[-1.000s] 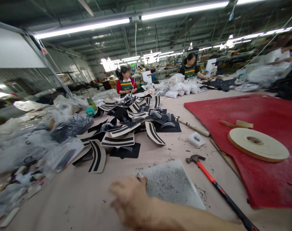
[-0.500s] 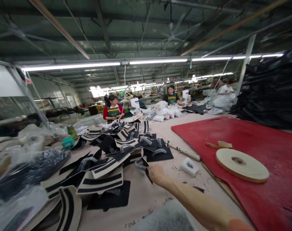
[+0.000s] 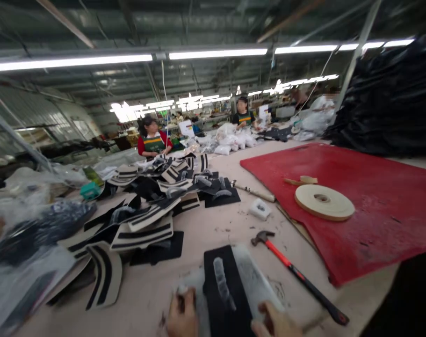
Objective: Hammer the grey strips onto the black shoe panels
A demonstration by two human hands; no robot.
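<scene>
A black fabric piece (image 3: 222, 285) with a grey strap down its middle lies on a grey pad (image 3: 255, 283) at the table's near edge. My left hand (image 3: 182, 316) rests at the pad's left side, fingers curled on its edge. My right hand (image 3: 276, 323) presses on the pad's right side beside the black piece, its fingers closed. Both hands are blurred and partly cut off by the frame's bottom. Beyond them spreads a heap of black and cream striped pieces (image 3: 153, 206).
A red-handled hammer (image 3: 297, 276) lies right of the pad. A red board (image 3: 356, 196) carries a roll of cream tape (image 3: 324, 202). Plastic bags (image 3: 26, 224) crowd the left. Two people sit at the far end (image 3: 153, 138), others farther right. Black bags (image 3: 391, 103) pile at the right.
My right hand reached out to the striped heap, then came back with a black piece, which lies on the grey pad. The left hand has come into view at the pad.
</scene>
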